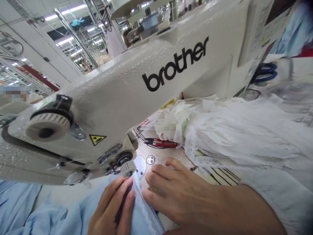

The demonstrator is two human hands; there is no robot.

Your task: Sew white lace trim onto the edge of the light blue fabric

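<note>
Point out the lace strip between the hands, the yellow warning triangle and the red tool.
Lace strip (146, 205), head view: on its middle stretch.
Yellow warning triangle (96, 139), head view: on its centre.
Red tool (163, 143), head view: on its red body.

In the upper left of the frame a large hall opens out under a pale ceiling (52, 7), lit by rows of bright tube lights (65, 40) that recede into the distance. A small turquoise fan (77, 21) hangs there, near a slanting metal pole (75, 38). Further left stands a broad white surface (40, 42), perhaps a pillar, with a dark red strip (40, 77) below it. The far depths are blurred.
</note>
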